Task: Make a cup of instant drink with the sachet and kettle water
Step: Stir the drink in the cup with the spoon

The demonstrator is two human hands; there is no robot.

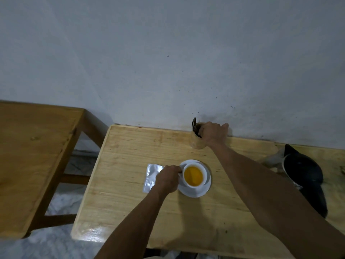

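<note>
White cup filled with orange liquid, standing on a white saucer near the middle of the pale wooden counter. The left hand is closed about the cup's left side, at its handle. A silvery sachet lies flat on the counter just left of the saucer, partly hidden beneath that hand. Farther back, near the wall, the right hand is curled over the rim of an upright wooden holder, its fingers closed around dark utensil handles that stick out of it. A dark kettle sits at the counter's right edge, well apart from the cup. A second wooden table stands to the left.
</note>
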